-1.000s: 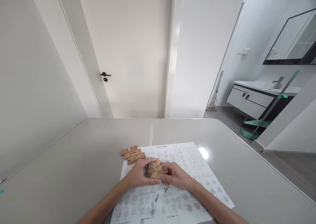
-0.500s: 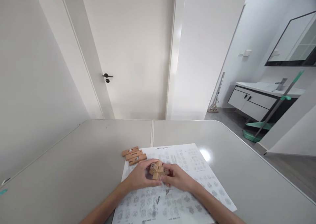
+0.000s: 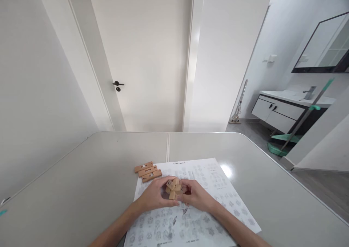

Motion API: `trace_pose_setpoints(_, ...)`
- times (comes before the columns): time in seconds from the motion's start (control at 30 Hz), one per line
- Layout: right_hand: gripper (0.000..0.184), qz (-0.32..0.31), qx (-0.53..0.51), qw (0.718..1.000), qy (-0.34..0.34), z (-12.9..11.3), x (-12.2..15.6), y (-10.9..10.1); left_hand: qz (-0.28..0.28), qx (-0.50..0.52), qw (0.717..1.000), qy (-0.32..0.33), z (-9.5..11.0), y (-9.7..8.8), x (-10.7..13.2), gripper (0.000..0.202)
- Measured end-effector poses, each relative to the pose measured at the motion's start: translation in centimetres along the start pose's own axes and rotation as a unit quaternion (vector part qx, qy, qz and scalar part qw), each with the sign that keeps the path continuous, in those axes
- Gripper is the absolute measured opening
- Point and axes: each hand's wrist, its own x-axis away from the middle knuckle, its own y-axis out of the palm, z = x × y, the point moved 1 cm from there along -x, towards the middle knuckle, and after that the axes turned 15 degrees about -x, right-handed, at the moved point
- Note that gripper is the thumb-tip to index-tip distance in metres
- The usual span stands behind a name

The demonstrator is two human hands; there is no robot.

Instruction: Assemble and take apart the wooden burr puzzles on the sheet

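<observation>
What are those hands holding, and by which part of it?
The right hand grips the wooden block cluster by its right side. The left hand curves around its left side; whether it grips too is unclear.

Blocks (image 3: 174,189): between my left grip (image 3: 156,193) and my right grip (image 3: 198,195), over the sheet (image 3: 208,172); whether they touch it I cannot tell.
Sheet: flat on the tabletop (image 3: 81,189), under my forearms, reaching farther right than left of the blocks.
Strips (image 3: 149,172): three side by side, just beyond my left grip, at the sheet's far left corner.
Door (image 3: 149,58): straight ahead of me, behind the tabletop, its handle (image 3: 118,83) at the left.
Mop (image 3: 239,107): on the floor (image 3: 253,128) past the tabletop's far right, left of the vanity (image 3: 278,110).
Vanity: far right, tap (image 3: 309,93) on top, mirror (image 3: 323,43) above.
Dustpan (image 3: 276,149): on the floor, before the vanity.
</observation>
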Motion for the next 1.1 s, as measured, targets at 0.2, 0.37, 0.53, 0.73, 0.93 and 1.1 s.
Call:
trace_pose_setpoints(0.2, 0.033, 0.044, -0.020, 0.999, 0.011, 0.5, -0.2, 0.1, 0.008, -0.017, 1.000, -0.016, -0.3, 0.4, 0.0, 0.054)
trace_pose_setpoints(0.37, 0.029, 0.085, 0.017, 0.996, -0.024, 0.8, -0.3, 0.2, 0.025, -0.022, 0.999, -0.018, -0.4, 0.5, -0.2, 0.055)
trace_pose_setpoints(0.53, 0.025, 0.135, 0.084, 0.985, -0.064, 1.4, -0.4, 0.3, 0.027, -0.015, 0.999, -0.007, -0.2, 0.5, -0.2, 0.051)
trace_pose_setpoints(0.73, 0.012, 0.115, 0.114, 0.984, -0.067, 1.0, -0.2, 0.4, 0.050, -0.015, 0.998, -0.019, -0.5, 0.7, -0.3, 0.052)
trace_pose_setpoints(0.93, 0.013, 0.122, 0.126, 0.980, -0.098, 0.3, 0.1, 0.6, 0.066, -0.017, 0.997, -0.021, -0.3, 0.6, -0.3, 0.049)
trace_pose_setpoints(1.1, 0.009, 0.134, 0.123, 0.977, -0.110, 0.3, 0.1, 0.7, 0.068, -0.027, 0.997, -0.026, -0.5, 0.7, -0.3, 0.051)
